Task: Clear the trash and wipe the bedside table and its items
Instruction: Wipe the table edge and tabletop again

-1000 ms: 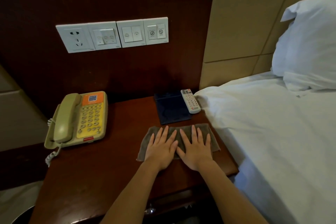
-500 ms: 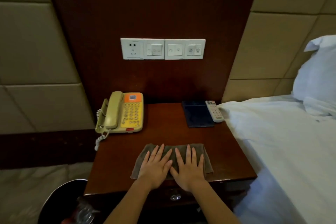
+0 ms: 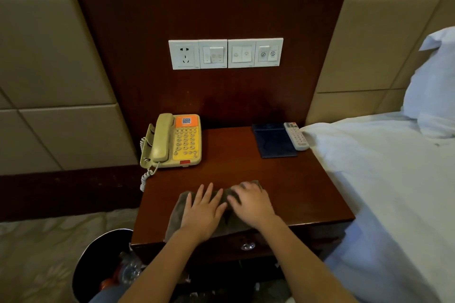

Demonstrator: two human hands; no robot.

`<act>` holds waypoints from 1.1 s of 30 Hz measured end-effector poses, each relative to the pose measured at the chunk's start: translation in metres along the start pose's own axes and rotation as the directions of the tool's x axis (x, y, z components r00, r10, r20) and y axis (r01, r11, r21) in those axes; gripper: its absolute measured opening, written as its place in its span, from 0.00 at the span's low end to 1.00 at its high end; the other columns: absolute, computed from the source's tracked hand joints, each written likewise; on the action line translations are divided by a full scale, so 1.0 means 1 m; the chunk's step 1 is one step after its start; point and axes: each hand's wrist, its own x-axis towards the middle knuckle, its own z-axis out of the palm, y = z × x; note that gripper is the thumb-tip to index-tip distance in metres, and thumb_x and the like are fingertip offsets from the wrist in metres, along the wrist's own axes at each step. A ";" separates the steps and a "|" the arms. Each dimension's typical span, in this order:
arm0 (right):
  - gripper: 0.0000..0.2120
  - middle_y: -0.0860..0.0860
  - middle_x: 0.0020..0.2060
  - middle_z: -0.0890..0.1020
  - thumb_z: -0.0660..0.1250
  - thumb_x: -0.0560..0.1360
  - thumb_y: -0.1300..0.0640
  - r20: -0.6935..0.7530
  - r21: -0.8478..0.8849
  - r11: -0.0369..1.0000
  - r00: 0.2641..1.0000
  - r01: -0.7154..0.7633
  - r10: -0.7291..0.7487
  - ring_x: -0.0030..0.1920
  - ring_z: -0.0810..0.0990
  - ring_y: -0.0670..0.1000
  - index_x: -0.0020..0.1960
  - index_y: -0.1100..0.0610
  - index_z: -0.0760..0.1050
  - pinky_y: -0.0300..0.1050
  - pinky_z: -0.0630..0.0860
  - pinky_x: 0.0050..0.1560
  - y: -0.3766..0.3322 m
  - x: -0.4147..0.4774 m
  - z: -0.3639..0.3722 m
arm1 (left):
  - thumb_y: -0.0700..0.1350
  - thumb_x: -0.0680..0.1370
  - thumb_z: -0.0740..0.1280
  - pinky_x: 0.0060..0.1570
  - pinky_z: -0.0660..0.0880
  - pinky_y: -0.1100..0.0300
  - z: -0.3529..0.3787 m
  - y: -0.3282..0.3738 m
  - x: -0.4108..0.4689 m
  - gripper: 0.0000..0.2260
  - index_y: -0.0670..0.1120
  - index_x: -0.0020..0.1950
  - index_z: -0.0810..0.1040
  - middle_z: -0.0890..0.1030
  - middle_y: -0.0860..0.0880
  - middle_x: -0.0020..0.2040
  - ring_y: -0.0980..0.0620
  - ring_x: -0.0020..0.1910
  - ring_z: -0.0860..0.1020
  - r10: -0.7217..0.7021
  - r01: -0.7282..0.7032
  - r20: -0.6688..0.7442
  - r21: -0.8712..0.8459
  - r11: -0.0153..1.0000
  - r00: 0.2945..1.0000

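Here telephone (image 3: pixel 174 141), dark tray (image 3: pixel 273 141) and remote (image 3: pixel 296 136) stand well behind the cloth (image 3: pixel 176 214).

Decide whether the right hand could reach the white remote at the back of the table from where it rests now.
Probably yes. The right hand rests on the cloth at the front edge, and only bare table lies between it and the remote, which sits beside the dark tray.
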 end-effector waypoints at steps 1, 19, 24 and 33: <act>0.20 0.53 0.71 0.67 0.52 0.82 0.47 -0.064 0.015 1.000 0.998 -0.015 0.016 0.70 0.64 0.54 0.72 0.52 0.65 0.52 0.64 0.68 0.005 0.006 -0.006 | 0.58 0.83 0.42 0.73 0.38 0.47 -0.002 0.002 0.006 0.24 0.55 0.78 0.45 0.41 0.51 0.79 0.49 0.77 0.39 0.044 -0.042 -0.023 0.068 0.997 0.999; 0.37 0.63 0.77 0.43 0.46 0.79 0.33 -0.035 -0.084 0.911 0.915 -0.404 0.402 0.77 0.42 0.63 0.79 0.52 0.42 0.58 0.44 0.74 0.104 0.132 -0.031 | 0.57 0.82 0.41 0.74 0.35 0.58 0.008 0.003 0.067 0.25 0.53 0.78 0.40 0.39 0.58 0.76 0.59 0.75 0.37 0.272 -0.264 -0.146 0.070 0.962 0.951; 0.34 0.62 0.77 0.45 0.45 0.79 0.35 -0.061 -0.165 0.936 0.950 -0.311 0.305 0.77 0.44 0.62 0.79 0.49 0.44 0.58 0.44 0.75 0.101 0.136 -0.026 | 0.56 0.82 0.41 0.74 0.36 0.56 0.004 0.005 0.086 0.25 0.53 0.78 0.42 0.42 0.56 0.78 0.59 0.75 0.38 0.274 -0.263 -0.164 0.087 0.961 0.948; 0.23 0.56 0.73 0.62 0.45 0.83 0.45 -0.129 -0.172 0.985 0.992 -0.025 0.002 0.72 0.58 0.58 0.77 0.44 0.56 0.55 0.58 0.68 0.004 0.150 -0.002 | 0.56 0.81 0.46 0.74 0.39 0.60 0.007 0.004 0.083 0.26 0.48 0.78 0.56 0.57 0.46 0.77 0.52 0.77 0.52 0.166 -0.177 -0.344 -0.002 0.984 0.924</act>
